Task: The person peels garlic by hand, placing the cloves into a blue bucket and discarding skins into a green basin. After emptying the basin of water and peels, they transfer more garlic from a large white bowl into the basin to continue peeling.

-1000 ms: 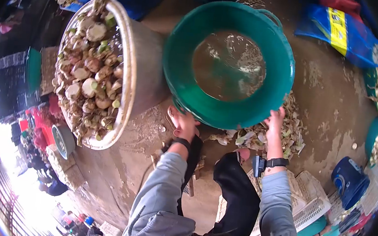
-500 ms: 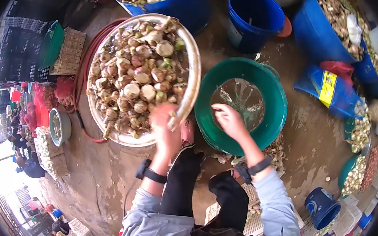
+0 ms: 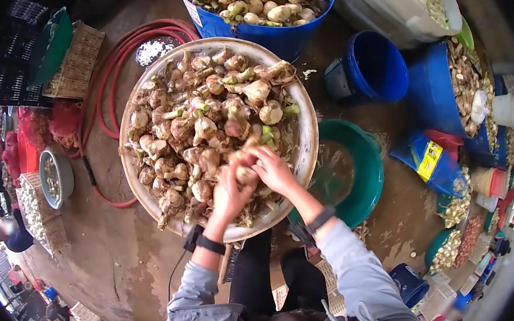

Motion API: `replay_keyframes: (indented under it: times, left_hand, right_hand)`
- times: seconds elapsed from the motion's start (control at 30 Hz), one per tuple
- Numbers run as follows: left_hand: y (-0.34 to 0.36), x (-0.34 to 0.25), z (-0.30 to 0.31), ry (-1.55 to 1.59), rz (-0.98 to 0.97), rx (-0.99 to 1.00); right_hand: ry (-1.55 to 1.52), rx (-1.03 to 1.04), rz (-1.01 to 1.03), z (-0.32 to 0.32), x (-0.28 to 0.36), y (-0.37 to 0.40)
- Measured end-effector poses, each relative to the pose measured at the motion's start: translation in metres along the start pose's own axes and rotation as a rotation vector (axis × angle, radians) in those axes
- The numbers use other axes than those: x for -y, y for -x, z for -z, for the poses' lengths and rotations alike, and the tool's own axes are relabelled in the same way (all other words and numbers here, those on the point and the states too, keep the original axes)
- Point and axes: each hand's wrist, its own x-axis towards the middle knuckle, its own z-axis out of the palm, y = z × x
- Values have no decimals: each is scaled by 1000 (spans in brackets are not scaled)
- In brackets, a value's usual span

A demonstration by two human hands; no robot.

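Note:
A wide round tray (image 3: 311, 166) with a pale rim bears a heap of dirty garlic-like bulbs (image 3: 204, 127). At its near right part both hands meet over the heap. My left hand (image 3: 229, 195) has its fingers closed around a bulb (image 3: 245, 175). My right hand (image 3: 273, 169) is pinched at the same place, its fingertips on a brownish piece at the bulb's top; where one thing ends and the other begins is hard to make out. Partly under the tray's right edge stands a green basin (image 3: 370, 177) with some water in it.
Beyond the tray is a blue tub (image 3: 306, 34) full of bulbs. An empty-looking blue bucket (image 3: 395, 72) stands to its right, with another blue tub (image 3: 428, 84) farther right. A red hose (image 3: 112, 94) curls on the floor at left. A person (image 3: 15, 233) is far left.
The view has shifted, and the tray appears lower and farther right. My right hand has left the space over the green basin and joined my left hand at a bulb over the heap.

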Motion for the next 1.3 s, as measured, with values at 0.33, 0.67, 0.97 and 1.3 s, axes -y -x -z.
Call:
replay_keyframes:
  times: [0.33,0.67,0.97,1.3]
  left_hand:
    - [25,-136,-81,261,-160,434]
    - [-58,-25,-34,-310,-37,-93]
    - [-81,-7,-40,-333,130,201]
    - [-97,-23,-24,-81,150,360]
  right_hand:
    - [111,-216,-299,127,-22,150]
    - [360,-207,-238,40,-61,-16]
    - [176,-78,-349,0,-82,-28]
    - [-216,-189,-442,0,-75,-26]
